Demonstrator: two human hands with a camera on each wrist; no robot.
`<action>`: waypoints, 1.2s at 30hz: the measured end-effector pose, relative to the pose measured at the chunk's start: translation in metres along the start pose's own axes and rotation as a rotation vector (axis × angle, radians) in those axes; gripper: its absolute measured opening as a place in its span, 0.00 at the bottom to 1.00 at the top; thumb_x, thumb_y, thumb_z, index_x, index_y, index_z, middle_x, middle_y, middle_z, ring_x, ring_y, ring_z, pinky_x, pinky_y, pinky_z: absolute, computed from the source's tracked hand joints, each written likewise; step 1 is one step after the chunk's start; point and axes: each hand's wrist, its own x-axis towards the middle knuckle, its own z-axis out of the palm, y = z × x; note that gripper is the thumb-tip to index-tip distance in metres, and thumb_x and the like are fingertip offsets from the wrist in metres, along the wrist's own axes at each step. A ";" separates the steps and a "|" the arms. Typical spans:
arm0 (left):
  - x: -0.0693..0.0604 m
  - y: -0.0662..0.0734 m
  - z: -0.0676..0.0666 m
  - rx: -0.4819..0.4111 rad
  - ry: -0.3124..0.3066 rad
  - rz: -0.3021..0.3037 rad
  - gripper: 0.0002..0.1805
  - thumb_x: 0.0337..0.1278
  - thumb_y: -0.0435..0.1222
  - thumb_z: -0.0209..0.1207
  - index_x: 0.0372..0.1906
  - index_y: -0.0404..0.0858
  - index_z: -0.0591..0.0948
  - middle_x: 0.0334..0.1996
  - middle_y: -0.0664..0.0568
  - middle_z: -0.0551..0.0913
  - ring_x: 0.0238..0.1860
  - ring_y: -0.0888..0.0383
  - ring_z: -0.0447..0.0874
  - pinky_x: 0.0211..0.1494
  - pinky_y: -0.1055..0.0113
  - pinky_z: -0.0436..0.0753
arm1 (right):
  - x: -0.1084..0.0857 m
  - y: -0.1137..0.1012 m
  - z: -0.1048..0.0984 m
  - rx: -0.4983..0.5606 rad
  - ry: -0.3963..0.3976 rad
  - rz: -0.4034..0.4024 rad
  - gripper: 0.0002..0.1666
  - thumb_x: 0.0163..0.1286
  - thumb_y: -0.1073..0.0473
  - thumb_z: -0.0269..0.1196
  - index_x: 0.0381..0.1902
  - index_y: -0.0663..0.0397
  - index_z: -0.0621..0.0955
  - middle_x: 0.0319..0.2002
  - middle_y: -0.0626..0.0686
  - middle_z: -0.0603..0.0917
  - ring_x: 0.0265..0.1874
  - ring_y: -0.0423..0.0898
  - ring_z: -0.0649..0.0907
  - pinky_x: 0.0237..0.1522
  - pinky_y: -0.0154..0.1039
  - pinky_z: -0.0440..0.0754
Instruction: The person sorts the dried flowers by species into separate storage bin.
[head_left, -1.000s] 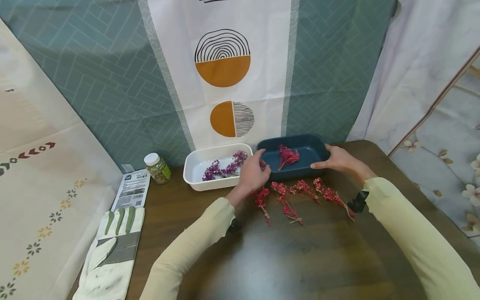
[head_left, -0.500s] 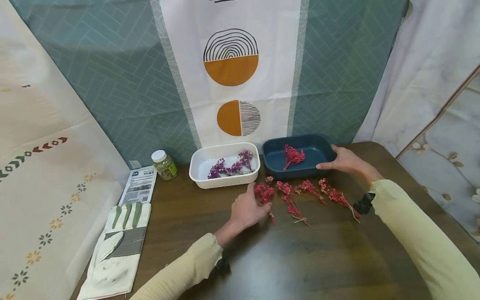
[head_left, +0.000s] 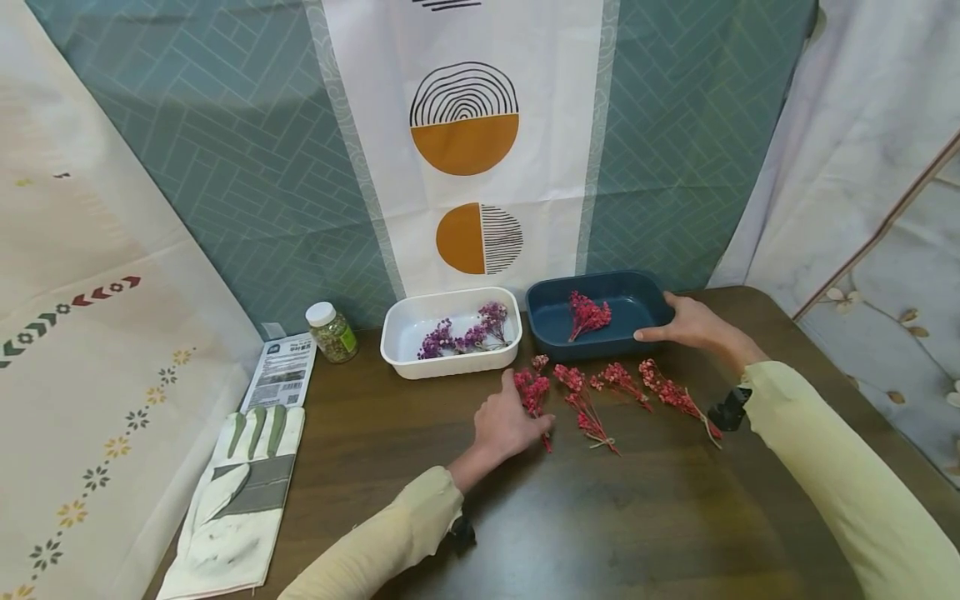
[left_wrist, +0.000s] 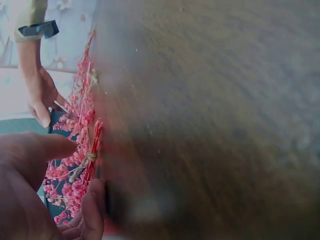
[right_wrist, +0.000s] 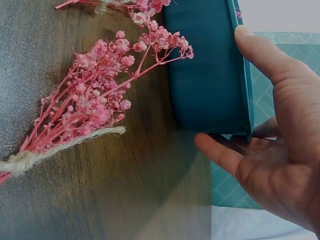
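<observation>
My left hand point(head_left: 504, 425) is low over the leftmost bunch of red dried flowers point(head_left: 532, 390), thumb and index finger spread to either side. In the left wrist view, a tied bunch of stems point(left_wrist: 93, 150) shows in the gap between thumb and fingers, not pinched. My right hand point(head_left: 693, 323) holds the right end of a dark blue tray point(head_left: 603, 346); its thumb point(right_wrist: 262, 52) lies on the rim and its fingers reach round the end wall. Inside that tray lies one red bunch point(head_left: 588, 313). Several more red bunches, including one tied with twine point(head_left: 585, 404), lie in front of it.
A white tray point(head_left: 450, 364) with purple dried flowers point(head_left: 468, 335) adjoins the blue one on the left. Further left are a white-capped jar point(head_left: 332, 333), a printed packet point(head_left: 281, 371) and a work glove point(head_left: 240, 492). Patterned cloth point(head_left: 300, 167) hangs behind the table point(head_left: 585, 533).
My left hand has come off the blue tray's left end and moved down to the leftmost red bunch. My right hand has stayed at the tray's right end.
</observation>
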 end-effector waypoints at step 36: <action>0.002 -0.016 -0.001 -0.142 0.015 0.092 0.41 0.40 0.33 0.73 0.65 0.38 0.70 0.34 0.40 0.85 0.34 0.40 0.86 0.35 0.49 0.83 | 0.002 0.000 0.000 -0.008 -0.010 0.007 0.75 0.59 0.30 0.68 0.73 0.80 0.42 0.72 0.81 0.47 0.70 0.76 0.53 0.65 0.69 0.58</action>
